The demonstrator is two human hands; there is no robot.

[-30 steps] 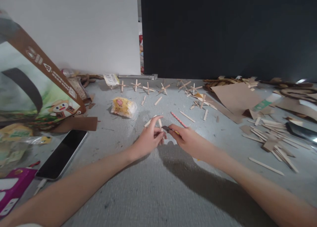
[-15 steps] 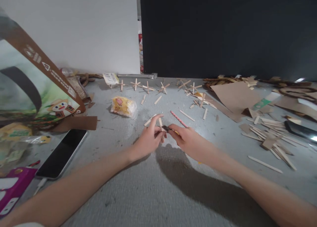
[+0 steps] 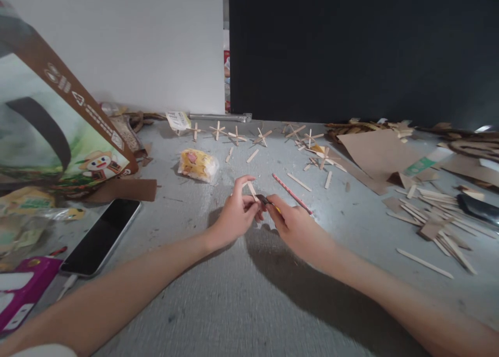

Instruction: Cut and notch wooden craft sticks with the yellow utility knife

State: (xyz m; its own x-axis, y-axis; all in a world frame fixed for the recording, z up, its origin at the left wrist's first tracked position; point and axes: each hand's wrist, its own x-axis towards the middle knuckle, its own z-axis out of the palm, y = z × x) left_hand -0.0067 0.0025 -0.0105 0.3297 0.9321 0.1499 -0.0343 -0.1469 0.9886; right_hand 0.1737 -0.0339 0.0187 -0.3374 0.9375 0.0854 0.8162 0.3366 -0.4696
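My left hand (image 3: 236, 211) is closed around a short wooden craft stick (image 3: 252, 191), its upper part showing between thumb and index finger. In my right hand (image 3: 294, 224) is a small tool with a dark head (image 3: 264, 199) and a bit of yellow at the grip; its exact kind is hard to make out. The dark head meets the stick close to my left fingertips. Just beyond my right hand lies a red patterned straw-like stick (image 3: 291, 193), with a loose craft stick (image 3: 299, 182) behind it.
Several crossed-stick pieces (image 3: 236, 135) stand along the back. A yellow-wrapped packet (image 3: 198, 164) sits left of them. At left are a phone (image 3: 102, 237), a purple power strip (image 3: 29, 289) and a large printed bag (image 3: 97, 139). Loose sticks (image 3: 448, 237) and cardboard (image 3: 374, 151) lie at right.
The view has shifted slightly. My right hand has drawn a little down, uncovering more of the red stick, and the tool's dark head has turned slightly against the craft stick. Both hands keep their hold.
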